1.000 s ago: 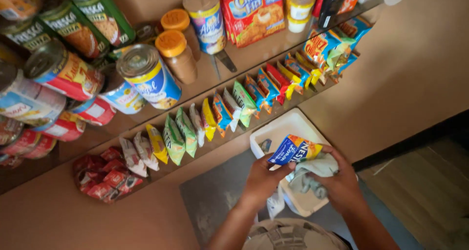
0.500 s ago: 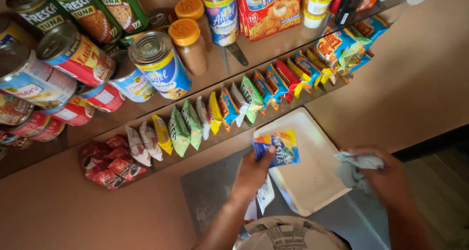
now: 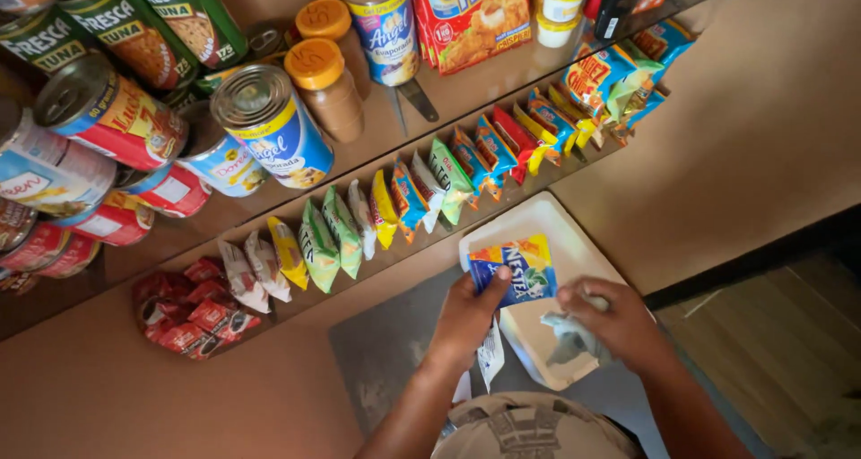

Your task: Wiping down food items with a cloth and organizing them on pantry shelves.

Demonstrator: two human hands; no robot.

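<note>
I see my left hand closed in a pinch grip on the lower left corner of a blue and yellow sachet, holding it flat over the white tray. The sachet sits near the tray's upper left corner, with its far edge just short of the tray rim. My right hand is closed around a crumpled pale cloth, which hangs just beside the sachet's lower right corner, over the tray's middle; I think the two are barely apart, though the view is too tight to be sure. A few white sachets dangle under my left hand.

The tray rests on a grey mat on the counter. The tray's right half is bare, and beyond its right edge the counter drops off to a wooden floor. Along the far edge stands a row of hanging snack packets (green, yellow, blue and red), close to the tray's top edge, and above them a glass shelf of tins and jars. A cluster of red packets lies well apart to the left.
</note>
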